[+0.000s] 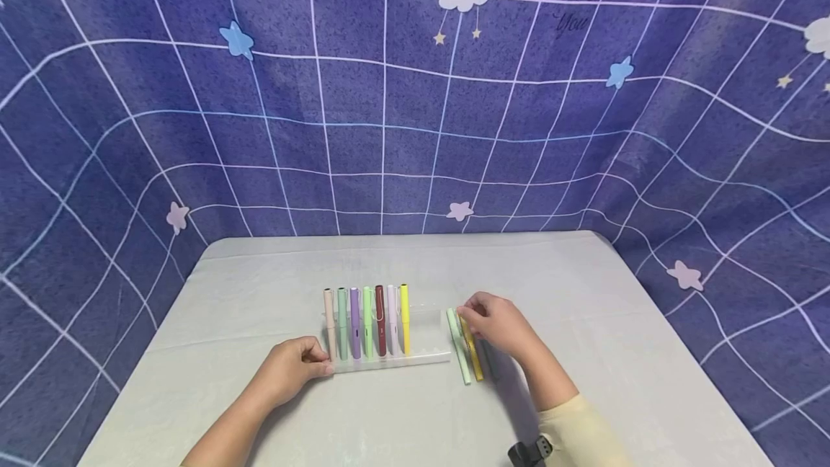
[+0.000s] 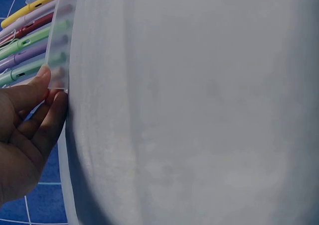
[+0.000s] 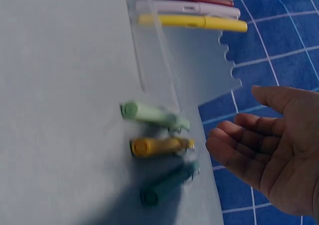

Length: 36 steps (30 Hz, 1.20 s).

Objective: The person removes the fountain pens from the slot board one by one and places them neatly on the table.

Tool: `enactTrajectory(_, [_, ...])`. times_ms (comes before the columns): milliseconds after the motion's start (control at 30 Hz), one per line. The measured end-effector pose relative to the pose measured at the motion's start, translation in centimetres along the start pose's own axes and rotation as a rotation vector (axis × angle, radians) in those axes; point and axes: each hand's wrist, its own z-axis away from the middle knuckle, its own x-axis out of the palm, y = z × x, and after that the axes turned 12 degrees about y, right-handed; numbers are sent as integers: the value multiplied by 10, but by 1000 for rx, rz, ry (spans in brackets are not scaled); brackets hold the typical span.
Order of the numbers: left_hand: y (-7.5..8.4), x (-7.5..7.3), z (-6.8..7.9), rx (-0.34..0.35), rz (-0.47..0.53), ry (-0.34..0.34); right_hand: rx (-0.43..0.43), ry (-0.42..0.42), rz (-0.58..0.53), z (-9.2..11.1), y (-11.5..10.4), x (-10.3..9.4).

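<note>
the backdrop [image 1: 389, 92] reads "sunshine" by a cloud, with "you" beneath it and again at top left.

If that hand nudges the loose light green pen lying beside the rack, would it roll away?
Probably a little. The light green plastic pen is round-bodied and lies free on the smooth grey table. Its clip looks likely to stop a long roll. It seems light and stiff.

Grey table [image 1: 616, 323], starry blue backdrop [image 1: 259, 114].

Seven pens [image 1: 367, 321] in rack [image 1: 395, 360] on table [image 1: 259, 287]; three loose pens [image 1: 468, 352] just right.
</note>
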Motion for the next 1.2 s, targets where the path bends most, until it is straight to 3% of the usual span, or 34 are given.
enactTrajectory(267, [0, 0, -1, 7, 6, 7, -138, -61, -58, 2, -16, 18])
enactTrajectory(700, [-2, 0, -1, 7, 3, 3, -31, -281, -442, 3, -23, 61])
enactTrajectory(1000, [-4, 1, -1, 12, 10, 3, 23, -270, -521, 5, -31, 78])
enactTrajectory(1200, [-4, 1, -1, 12, 16, 4, 52, -225, -496, 6, -34, 86])
